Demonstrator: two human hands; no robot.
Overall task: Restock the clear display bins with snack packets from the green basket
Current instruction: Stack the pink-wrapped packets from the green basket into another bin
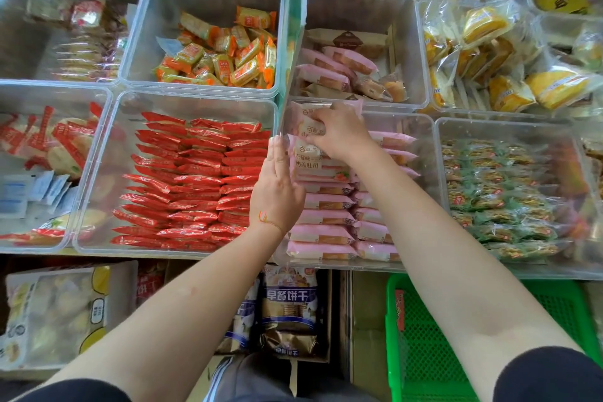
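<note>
The right hand point(339, 134) grips pink snack packets point(308, 127) at the far end of a clear bin point(421, 127) already lined with rows of them; the left hand point(277, 186), fingers straight, presses flat against the stack's left side, and the green basket point(421, 336) sits below right

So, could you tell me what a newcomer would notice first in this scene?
Probably the two hands at centre: the right hand grips pink packets over their clear bin, and the left hand lies flat against the stack. Next, the bright red packets in the bin to the left, and the green basket at bottom right.
</note>
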